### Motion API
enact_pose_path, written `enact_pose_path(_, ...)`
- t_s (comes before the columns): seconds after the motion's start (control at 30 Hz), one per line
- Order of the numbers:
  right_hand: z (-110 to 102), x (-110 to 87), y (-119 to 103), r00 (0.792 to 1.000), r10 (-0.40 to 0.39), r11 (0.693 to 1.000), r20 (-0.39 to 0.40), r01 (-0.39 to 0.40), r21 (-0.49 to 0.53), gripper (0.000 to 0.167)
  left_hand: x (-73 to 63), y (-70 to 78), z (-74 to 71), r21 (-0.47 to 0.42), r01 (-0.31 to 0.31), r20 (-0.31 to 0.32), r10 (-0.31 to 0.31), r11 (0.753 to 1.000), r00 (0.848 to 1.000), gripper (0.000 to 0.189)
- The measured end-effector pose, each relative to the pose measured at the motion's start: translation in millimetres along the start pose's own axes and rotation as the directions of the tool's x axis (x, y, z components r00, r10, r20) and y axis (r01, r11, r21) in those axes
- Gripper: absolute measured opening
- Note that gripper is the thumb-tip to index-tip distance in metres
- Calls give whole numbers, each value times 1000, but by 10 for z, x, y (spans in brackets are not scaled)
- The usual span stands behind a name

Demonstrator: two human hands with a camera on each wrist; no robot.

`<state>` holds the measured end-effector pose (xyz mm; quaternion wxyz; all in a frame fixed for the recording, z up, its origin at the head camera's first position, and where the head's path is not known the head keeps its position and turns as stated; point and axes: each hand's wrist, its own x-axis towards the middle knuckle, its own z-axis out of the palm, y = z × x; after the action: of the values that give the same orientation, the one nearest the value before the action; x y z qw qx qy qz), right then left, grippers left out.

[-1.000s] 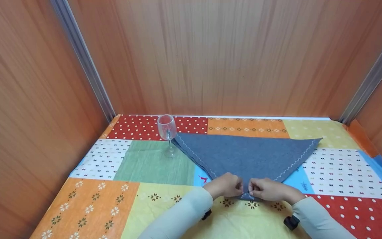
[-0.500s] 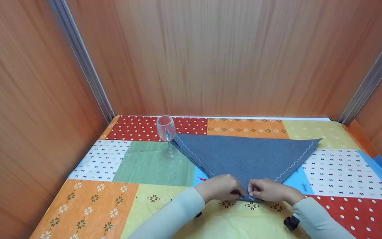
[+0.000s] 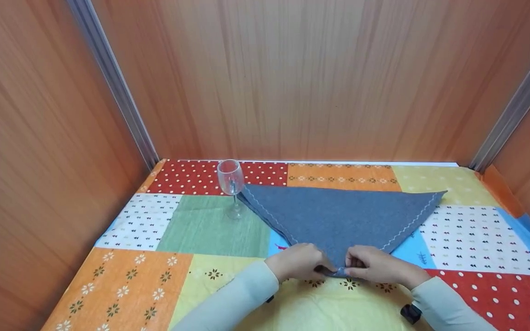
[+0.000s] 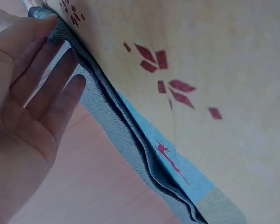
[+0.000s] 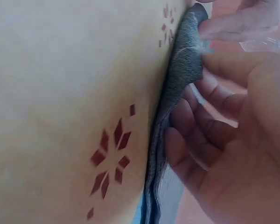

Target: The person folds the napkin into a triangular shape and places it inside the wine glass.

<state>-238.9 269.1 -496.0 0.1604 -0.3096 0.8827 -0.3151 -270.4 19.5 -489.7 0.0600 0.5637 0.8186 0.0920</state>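
Note:
A dark grey cloth napkin (image 3: 343, 214), folded in layers into a triangle, lies with its long side away from me and its near tip turned up in a small fold. At the left of that tip, my left hand (image 3: 298, 262) pinches the fold between thumb and fingers; the left wrist view shows its thumb (image 4: 44, 25) on the rolled edge. Close beside it, my right hand (image 3: 380, 265) holds the other side of the fold, thumb in front and fingers bent behind the layers. In the right wrist view the folded flap (image 5: 184, 63) shows pale stitching between both hands.
A stemmed wine glass (image 3: 231, 178) stands upright by the napkin's far left corner. The patchwork tablecloth (image 3: 219, 230) covers the table. Wood-patterned panels (image 3: 292, 82) enclose the back and both sides.
My left hand has shifted slightly left and toward me along the tip, its fingers less tightly bunched. My right hand has stayed nearly in place, its fingers loosening a little. The glass has not moved.

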Motion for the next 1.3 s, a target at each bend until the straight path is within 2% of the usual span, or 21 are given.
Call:
enact_pose_path(0.1,3,-24,-5,999,-32,994,-42,27,-108,19,5,-17,3,-18,20,0,-20,1000,1000,30)
enact_pose_path(0.23,28,-52,-13,991,-97,964,-92,71,-257,17,27,-34,9,-43,44,-12,-44,998,999,31)
enact_pose_path(0.37,55,-78,-15,982,-149,946,-113,108,-306,10,52,-34,14,-22,59,-37,-60,998,997,30)
enact_pose_path(0.5,69,-95,-12,972,-192,943,-134,144,-301,3,59,-20,23,38,59,-58,-57,998,997,28)
enact_pose_path(0.6,73,-103,-4,968,-204,945,-144,156,-288,5,61,-2,22,68,45,-63,-41,997,997,23)
enact_pose_path(0.83,50,-104,-2,984,-137,964,-114,106,-242,6,67,30,36,85,22,-74,-16,996,997,17)
enact_pose_path(1.1,-11,-138,-39,997,-68,990,-42,62,-125,7,69,66,52,-14,0,-55,-1,1000,998,18)
enact_pose_path(1.3,-52,-148,-37,999,-41,997,10,42,-66,9,71,92,55,-93,40,-41,-44,995,998,15)
